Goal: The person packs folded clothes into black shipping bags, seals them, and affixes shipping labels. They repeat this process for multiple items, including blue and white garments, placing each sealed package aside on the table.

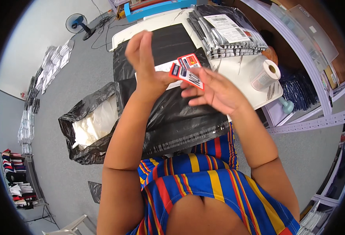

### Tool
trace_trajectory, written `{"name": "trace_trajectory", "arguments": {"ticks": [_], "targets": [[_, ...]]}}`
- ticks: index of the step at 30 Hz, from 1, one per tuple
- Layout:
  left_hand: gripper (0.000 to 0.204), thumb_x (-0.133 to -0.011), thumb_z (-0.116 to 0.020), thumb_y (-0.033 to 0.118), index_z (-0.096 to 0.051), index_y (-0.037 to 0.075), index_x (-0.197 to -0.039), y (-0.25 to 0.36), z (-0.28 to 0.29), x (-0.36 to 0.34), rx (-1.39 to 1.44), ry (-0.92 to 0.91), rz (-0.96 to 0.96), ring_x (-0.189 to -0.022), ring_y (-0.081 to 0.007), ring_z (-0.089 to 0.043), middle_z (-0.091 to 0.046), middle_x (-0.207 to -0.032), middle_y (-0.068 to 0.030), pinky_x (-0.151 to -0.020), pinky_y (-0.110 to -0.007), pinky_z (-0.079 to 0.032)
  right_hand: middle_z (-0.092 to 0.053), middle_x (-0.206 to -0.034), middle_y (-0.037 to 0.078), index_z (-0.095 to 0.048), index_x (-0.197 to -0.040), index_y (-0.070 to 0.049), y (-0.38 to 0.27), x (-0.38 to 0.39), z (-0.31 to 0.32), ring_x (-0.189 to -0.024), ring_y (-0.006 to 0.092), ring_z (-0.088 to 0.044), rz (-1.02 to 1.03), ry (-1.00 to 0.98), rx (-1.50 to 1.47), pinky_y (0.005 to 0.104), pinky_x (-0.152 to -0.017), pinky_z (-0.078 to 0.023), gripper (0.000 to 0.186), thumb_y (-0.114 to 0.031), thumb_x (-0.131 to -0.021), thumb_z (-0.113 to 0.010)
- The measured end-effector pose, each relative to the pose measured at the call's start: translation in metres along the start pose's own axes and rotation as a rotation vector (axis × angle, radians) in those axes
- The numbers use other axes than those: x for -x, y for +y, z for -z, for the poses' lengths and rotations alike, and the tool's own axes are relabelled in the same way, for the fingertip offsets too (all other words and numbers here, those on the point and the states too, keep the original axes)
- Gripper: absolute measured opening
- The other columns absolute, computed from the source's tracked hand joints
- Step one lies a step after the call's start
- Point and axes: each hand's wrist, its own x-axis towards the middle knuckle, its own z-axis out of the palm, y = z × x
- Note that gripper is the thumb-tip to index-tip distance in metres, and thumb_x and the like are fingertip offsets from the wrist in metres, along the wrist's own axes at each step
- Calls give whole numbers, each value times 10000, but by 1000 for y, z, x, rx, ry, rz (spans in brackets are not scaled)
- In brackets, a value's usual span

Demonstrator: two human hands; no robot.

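Two small red-edged stickers overlap in front of me, above a large black plastic mailer bag. My right hand pinches the nearer sticker between thumb and fingers, its other fingers loosely curled below. My left hand is raised on the other side, fingers stretched upward and slightly blurred. Its thumb reaches the sticker's left edge; whether it sticks there I cannot tell. Partly hidden behind my hands, a white shipping label lies on the mailer.
On the white table, a stack of bagged parcels lies at the back right. A label roll stands near the right edge. A black-lined bin with white scraps is at left, a fan beyond. Purple shelving stands at right.
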Motion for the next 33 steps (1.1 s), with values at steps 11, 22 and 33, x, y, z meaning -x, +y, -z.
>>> {"name": "trace_trajectory", "arguments": {"ticks": [11,22,33], "targets": [[618,-584,-718,239,-477,170,-1149,-10,19,9,-327,-521,6,-1078,-283,-364,-374,-1175,-96,-893,-379,-295,-553,-705,15,-551,-883,-53,-8,-40,69,-610,79,-543,-1,523,761,221,-500,-458,212,-232,-771,-574],[372,-853,-404,271,-436,99,-1182,-31,-32,63,-264,-739,253,-1179,-318,-293,-358,-1232,-138,-927,-452,-263,-503,-580,-18,-562,-809,-57,5,-77,83,-481,59,-462,-302,354,981,198,-411,-385,280,-307,-710,-640],[472,-847,-369,381,-378,96,-1224,-35,-49,82,-376,-1054,290,-1230,-289,-236,-303,-1303,-124,-953,-466,-244,-594,-748,109,-515,-901,-13,13,-87,71,-654,225,-583,-195,456,1717,333,-558,-458,444,-329,-633,-675]]}}
